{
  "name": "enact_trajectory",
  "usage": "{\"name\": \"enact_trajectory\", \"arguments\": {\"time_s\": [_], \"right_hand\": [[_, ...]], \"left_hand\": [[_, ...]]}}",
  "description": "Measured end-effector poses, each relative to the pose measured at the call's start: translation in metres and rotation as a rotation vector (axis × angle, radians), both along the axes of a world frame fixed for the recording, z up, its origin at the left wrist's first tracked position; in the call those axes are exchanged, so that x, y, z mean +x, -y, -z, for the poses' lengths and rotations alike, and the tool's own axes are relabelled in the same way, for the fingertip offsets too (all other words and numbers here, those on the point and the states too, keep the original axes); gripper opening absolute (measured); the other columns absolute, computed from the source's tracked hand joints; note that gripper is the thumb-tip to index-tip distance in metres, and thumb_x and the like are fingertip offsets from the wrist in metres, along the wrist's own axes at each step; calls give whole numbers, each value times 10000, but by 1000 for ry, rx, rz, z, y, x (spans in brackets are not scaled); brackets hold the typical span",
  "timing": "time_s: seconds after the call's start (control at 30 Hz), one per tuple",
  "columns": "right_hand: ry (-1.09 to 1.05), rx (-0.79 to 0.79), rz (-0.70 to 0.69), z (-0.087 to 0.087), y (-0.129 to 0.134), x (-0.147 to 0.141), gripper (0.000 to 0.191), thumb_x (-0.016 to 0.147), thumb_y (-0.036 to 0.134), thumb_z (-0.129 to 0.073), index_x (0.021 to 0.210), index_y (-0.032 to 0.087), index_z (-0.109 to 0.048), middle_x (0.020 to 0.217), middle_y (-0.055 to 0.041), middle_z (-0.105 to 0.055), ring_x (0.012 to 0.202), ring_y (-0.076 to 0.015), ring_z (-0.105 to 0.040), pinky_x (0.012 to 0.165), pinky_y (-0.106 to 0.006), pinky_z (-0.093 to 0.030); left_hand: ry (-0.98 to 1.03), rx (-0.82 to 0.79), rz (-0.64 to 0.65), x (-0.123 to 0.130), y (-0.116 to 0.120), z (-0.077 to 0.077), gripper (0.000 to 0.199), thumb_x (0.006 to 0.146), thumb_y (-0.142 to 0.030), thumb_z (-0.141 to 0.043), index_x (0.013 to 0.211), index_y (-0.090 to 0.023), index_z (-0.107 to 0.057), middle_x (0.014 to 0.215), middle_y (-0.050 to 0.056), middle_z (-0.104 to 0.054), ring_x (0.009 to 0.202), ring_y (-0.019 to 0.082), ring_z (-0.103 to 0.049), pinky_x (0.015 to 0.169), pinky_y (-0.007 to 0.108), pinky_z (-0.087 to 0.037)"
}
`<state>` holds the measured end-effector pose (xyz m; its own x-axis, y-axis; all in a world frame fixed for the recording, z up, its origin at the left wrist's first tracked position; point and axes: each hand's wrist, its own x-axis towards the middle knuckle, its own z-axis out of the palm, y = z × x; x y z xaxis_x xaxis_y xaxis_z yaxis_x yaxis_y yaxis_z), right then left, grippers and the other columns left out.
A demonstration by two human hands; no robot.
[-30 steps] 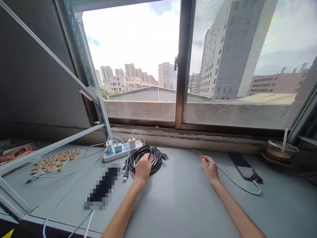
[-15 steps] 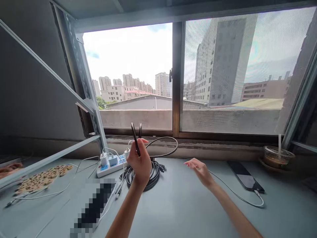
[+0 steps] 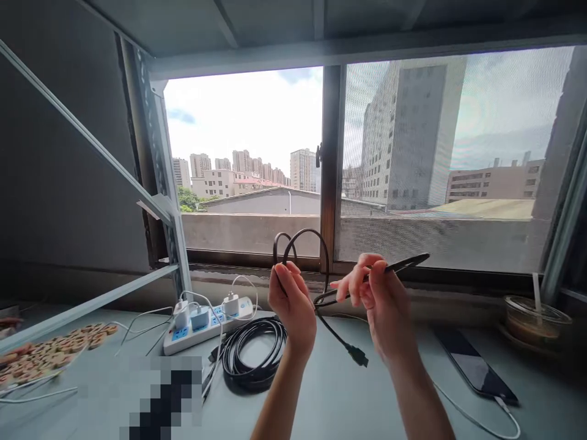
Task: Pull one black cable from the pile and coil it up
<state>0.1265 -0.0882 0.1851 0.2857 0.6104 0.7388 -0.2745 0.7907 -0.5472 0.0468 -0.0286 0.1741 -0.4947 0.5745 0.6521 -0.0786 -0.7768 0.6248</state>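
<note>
My left hand (image 3: 293, 305) is closed round a black cable (image 3: 316, 232), whose loops rise above the fingers in front of the window. To its right, my right hand (image 3: 385, 299) grips another stretch of the same cable, with a bent part sticking out to the upper right. Between the hands the cable crosses over itself, and its black connector (image 3: 356, 355) hangs down over the table. A coil of black cable (image 3: 233, 360) lies on the table to the left of my left wrist.
A white power strip (image 3: 211, 327) with chargers stands at the back left. Further left lies a patterned brown mat (image 3: 59, 351). A phone (image 3: 477, 363) on a white cable and a lidded cup (image 3: 534, 324) with a straw are on the right. A metal frame (image 3: 169, 201) rises at left.
My right hand has risen and taken hold of the cable. My left hand has shifted right, and a connector now hangs between the hands. The view has tilted up slightly.
</note>
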Motion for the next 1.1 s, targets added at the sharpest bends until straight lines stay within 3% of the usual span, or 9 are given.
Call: {"name": "enact_trajectory", "arguments": {"time_s": [0.13,0.3,0.47,0.6,0.7,0.9,1.0,1.1], "right_hand": [[-158,-125,16,0,1,28,336,879,559,-487,952,241,-569,429,104,-348,344,-54,-251,378,-188,-269],[-141,-242,135,-2,18,73,327,837,506,-584,1016,238,-641,480,79,-311,343,-43,-154,303,-215,-51],[-133,-254,9,-2,43,105,263,827,413,-616,1013,243,-692,491,96,-121,339,-40,44,256,-267,30],[-124,-261,22,-6,57,97,264,810,416,-633,998,235,-676,478,100,-125,332,-41,58,250,-276,51],[-153,-192,3,-9,63,82,136,806,387,-650,863,277,-594,453,107,-176,322,-43,50,244,-244,58],[-42,-107,-103,-14,69,61,343,764,427,-683,631,243,-425,433,100,-252,318,-47,-10,225,-193,19],[-25,-104,-82,-14,72,56,388,814,447,-619,575,224,-410,425,93,-240,307,-41,-32,205,-156,-32],[-46,-137,36,-11,73,53,339,838,467,-586,618,218,-520,412,93,-271,272,-29,-87,200,-144,-59]], "left_hand": [[100,-11,-1,-20,-17,-2,498,876,-615,-430,602,-206,-355,408,-86,-303,309,57,-257,298,202,-234],[161,89,-85,-43,-31,-10,476,871,-578,-467,596,-194,-407,372,-83,-322,282,64,-253,269,205,-192],[190,126,-105,-58,-33,-16,440,878,-578,-428,696,-185,-500,340,-99,-304,262,75,-226,265,210,-198],[181,84,-60,-67,-27,-21,446,867,-564,-442,675,-174,-541,323,-80,-332,249,79,-226,275,224,-145],[160,98,-53,-71,-15,-26,429,883,-511,-440,642,-175,-553,302,-74,-310,245,77,-206,298,231,-115],[83,96,-28,-72,16,-34,546,838,-510,-503,400,-188,-467,275,-33,-322,218,68,-233,289,227,-127],[-62,41,23,-76,30,-37,571,803,-471,-526,318,-188,-423,270,-16,-343,230,65,-277,295,213,-189],[-344,-30,155,-86,41,-40,516,803,-457,-513,370,-178,-549,324,11,-461,248,80,-354,319,217,-267]]}}
